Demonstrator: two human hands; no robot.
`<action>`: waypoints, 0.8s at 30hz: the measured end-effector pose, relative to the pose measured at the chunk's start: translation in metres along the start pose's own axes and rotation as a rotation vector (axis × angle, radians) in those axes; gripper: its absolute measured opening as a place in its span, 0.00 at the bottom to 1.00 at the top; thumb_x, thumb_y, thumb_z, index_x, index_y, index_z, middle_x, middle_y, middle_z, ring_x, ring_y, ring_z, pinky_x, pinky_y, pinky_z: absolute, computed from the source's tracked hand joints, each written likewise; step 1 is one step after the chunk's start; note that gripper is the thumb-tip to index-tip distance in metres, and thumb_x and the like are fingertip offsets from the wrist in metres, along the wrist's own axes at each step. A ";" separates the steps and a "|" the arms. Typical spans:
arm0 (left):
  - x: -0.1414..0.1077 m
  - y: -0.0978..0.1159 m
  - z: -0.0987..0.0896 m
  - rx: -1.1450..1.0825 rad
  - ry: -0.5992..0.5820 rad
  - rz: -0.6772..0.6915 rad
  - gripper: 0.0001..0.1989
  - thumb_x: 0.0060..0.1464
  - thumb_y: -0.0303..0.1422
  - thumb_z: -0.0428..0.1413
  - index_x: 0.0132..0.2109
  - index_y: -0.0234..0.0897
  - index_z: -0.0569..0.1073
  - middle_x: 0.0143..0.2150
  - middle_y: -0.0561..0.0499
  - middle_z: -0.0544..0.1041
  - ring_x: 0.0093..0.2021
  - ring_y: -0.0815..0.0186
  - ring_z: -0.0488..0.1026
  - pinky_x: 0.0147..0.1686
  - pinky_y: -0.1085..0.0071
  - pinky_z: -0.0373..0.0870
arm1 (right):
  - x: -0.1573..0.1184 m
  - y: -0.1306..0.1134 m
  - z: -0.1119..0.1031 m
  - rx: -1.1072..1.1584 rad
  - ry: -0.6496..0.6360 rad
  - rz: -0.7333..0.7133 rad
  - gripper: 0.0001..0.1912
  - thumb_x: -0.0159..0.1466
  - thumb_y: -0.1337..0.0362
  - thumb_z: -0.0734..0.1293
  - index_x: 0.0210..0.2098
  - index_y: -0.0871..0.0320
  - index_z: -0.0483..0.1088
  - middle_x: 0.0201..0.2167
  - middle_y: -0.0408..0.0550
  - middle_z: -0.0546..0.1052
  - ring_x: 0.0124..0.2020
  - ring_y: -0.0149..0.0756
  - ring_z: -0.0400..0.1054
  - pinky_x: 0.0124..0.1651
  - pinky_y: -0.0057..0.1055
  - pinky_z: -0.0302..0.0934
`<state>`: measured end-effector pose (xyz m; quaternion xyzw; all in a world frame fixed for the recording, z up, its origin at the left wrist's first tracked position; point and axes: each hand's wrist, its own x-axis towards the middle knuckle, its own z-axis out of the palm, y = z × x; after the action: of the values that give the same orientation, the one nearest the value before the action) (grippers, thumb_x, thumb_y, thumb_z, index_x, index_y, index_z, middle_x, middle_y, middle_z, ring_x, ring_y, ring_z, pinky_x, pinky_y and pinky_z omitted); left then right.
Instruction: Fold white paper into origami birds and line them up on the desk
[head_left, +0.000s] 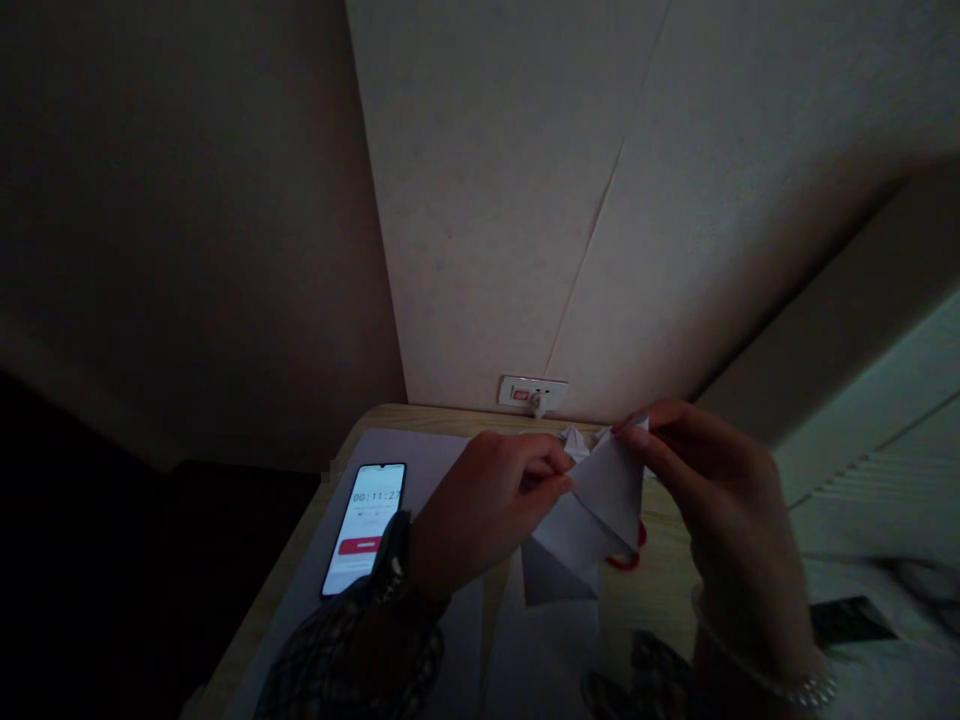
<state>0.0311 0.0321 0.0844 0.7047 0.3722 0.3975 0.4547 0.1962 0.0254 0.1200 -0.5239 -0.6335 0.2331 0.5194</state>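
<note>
A partly folded white paper (592, 515) is held up over the wooden table (656, 600). My left hand (495, 500) pinches its left edge between thumb and fingers. At the paper's upper right corner, my right hand (712, 490) grips it with thumb and fingertips. Flat white sheets (544, 650) lie beneath the held paper. Behind it, small folded paper pieces (575, 443) are partly hidden. Part of a red object (630, 560) shows below the paper's right side; what it is cannot be made out.
A lit phone (367, 520) showing a timer rests on white paper (345, 470) at the left. A wall socket (532, 394) with a plug sits just behind the table. A dark green item (851, 620) lies at the right on a pale surface, near a dark cable.
</note>
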 end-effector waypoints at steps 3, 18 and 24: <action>0.000 -0.001 0.000 0.016 -0.007 0.003 0.06 0.54 0.28 0.53 0.29 0.35 0.70 0.28 0.51 0.79 0.30 0.68 0.76 0.30 0.76 0.66 | 0.000 0.001 0.000 0.002 0.019 -0.013 0.04 0.56 0.64 0.71 0.25 0.52 0.73 0.23 0.40 0.75 0.27 0.31 0.68 0.29 0.25 0.61; 0.000 0.000 0.002 -0.065 0.013 -0.051 0.05 0.52 0.28 0.55 0.28 0.35 0.71 0.29 0.50 0.79 0.31 0.67 0.77 0.31 0.75 0.69 | 0.000 0.002 -0.002 -0.059 0.021 -0.049 0.06 0.58 0.62 0.69 0.25 0.53 0.74 0.22 0.41 0.74 0.26 0.32 0.67 0.27 0.26 0.60; 0.000 -0.002 0.002 -0.080 0.023 -0.035 0.05 0.51 0.28 0.56 0.28 0.35 0.71 0.28 0.50 0.79 0.30 0.68 0.77 0.30 0.76 0.69 | 0.000 0.002 -0.003 -0.030 0.013 -0.049 0.06 0.58 0.63 0.69 0.25 0.52 0.74 0.24 0.40 0.75 0.27 0.31 0.69 0.29 0.25 0.60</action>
<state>0.0328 0.0318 0.0817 0.6748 0.3733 0.4121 0.4852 0.1994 0.0252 0.1189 -0.5176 -0.6461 0.2075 0.5212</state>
